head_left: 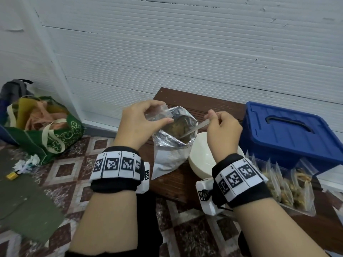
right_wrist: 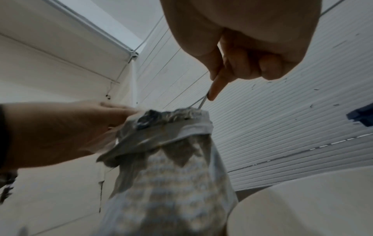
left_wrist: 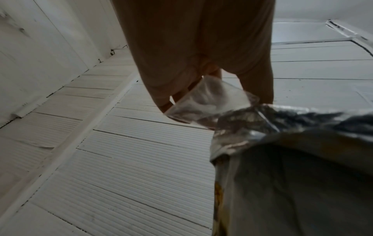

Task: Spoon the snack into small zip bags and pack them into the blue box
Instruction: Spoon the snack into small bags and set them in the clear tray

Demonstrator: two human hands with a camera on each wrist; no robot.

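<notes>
Left hand point(head_left: 141, 123) pinches a small zip bag point(head_left: 157, 113) over the foil snack bag point(head_left: 172, 143) (on the bench). Right hand point(head_left: 222, 127) grips the spoon point(head_left: 193, 129); its bowl is hidden inside.

The bowl of the thin metal spoon point(head_left: 193, 129) is hidden inside the crinkled silver foil snack pouch point(head_left: 171, 145); only its handle shows. The brown snack contents point(head_left: 178, 127) are too indistinct to identify. The round white bowl point(head_left: 202, 158) is partly covered by the right hand point(head_left: 223, 130) and its wristband. The blue lidded plastic box point(head_left: 289, 134) is cut off at the right edge. Contents of the filled small clear zip bags point(head_left: 285, 188) are too small to tell. In the right wrist view the pouch is blurred.
</notes>
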